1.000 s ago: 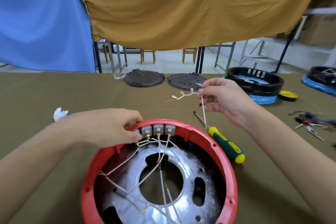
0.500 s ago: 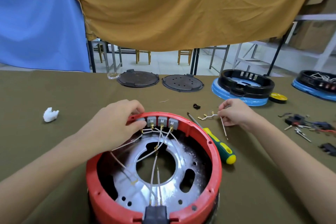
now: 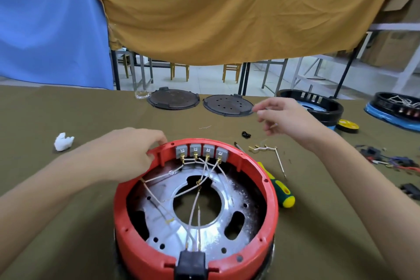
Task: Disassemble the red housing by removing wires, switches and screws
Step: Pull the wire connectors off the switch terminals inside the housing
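Observation:
The round red housing (image 3: 263, 188) stands on the olive table in front of me, its silver plate crossed by white wires (image 3: 197, 202). Several grey switches (image 3: 201, 151) line its far inner wall, and a black socket (image 3: 192, 265) sits at its near rim. My left hand (image 3: 127, 154) grips the housing's far-left rim. Above the table, right of the housing, my right hand (image 3: 284, 118) hovers with loose fingers, holding nothing. A removed white wire bundle (image 3: 268, 150) with brass terminals lies on the table below it.
A green and yellow screwdriver (image 3: 278, 186) lies right of the housing. Two dark round lids (image 3: 173, 100) lie at the table's far edge, two black and blue housings (image 3: 318, 109) at the far right. Loose cables (image 3: 386, 159) lie right, a white wad (image 3: 63, 142) left.
My right hand set the removed wire bundle down on the table, let go and rose away empty. My left hand stayed on the rim, sliding left off the switches.

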A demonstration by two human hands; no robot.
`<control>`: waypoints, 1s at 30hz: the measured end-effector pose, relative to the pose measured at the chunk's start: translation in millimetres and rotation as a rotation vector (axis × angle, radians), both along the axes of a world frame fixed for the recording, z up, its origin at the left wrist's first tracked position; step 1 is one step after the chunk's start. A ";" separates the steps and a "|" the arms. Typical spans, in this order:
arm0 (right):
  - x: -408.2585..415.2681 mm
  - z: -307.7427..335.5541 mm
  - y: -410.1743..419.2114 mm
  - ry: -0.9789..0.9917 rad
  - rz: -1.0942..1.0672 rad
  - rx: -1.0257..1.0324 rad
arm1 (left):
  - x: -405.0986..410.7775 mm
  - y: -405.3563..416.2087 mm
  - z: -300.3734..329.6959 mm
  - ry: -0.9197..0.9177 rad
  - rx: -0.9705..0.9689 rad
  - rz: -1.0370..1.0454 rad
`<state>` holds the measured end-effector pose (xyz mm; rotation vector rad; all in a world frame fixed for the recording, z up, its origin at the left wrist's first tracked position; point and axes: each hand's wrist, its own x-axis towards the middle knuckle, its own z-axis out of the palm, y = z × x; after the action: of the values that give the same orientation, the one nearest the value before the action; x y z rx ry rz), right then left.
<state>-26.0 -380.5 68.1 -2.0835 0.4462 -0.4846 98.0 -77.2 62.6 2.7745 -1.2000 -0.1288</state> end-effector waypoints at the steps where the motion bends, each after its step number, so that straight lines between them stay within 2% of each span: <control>1: 0.3 3.5 10.2 -0.017 0.074 0.014 | 1.7 -1.7 -2.1 0.018 -0.039 0.003; 6: 4.3 -4.0 57.4 -0.060 0.286 -0.167 | 6.8 -7.8 -10.6 0.086 -0.396 0.047; 8: 7.6 -15.7 69.5 -0.010 0.341 -0.245 | 5.8 -2.1 -4.2 0.247 -0.322 0.105; 10: 10.5 -24.2 74.6 0.034 0.358 -0.310 | 2.9 6.9 6.3 0.396 -0.147 0.152; 13: 12.5 -26.6 75.6 0.035 0.308 -0.371 | 0.7 14.3 12.4 0.430 -0.001 0.116; 16: 12.6 -23.0 73.3 0.068 0.235 -0.439 | 2.4 9.1 8.1 0.401 -0.106 0.093; 19: 9.8 -15.0 67.4 0.121 0.241 -0.435 | 13.8 2.2 -1.3 0.132 -0.186 0.112; 21: 8.8 -9.7 62.9 0.143 0.215 -0.479 | 20.2 -1.6 -13.6 0.052 -0.342 0.096; 22: 8.8 -8.0 61.3 0.144 0.187 -0.506 | 22.8 -3.1 -18.0 0.102 -0.430 0.077; 24: 9.5 -7.3 60.5 0.121 0.146 -0.514 | 25.7 -1.7 -17.5 0.334 -0.557 0.077; 26: 10.3 -9.2 61.5 0.064 0.152 -0.452 | 29.3 6.6 -8.4 0.468 -0.470 0.110; 28: 10.8 -11.9 63.0 0.020 0.184 -0.378 | 29.3 16.2 2.2 0.478 -0.225 0.144; 30: 10.6 -14.2 65.0 0.030 0.233 -0.327 | 24.5 18.4 4.8 0.508 -0.107 0.141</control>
<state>-15.4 -315.5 53.9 -2.4228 0.1423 -0.4088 122.5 -58.8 67.4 2.4968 -0.8515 -0.6854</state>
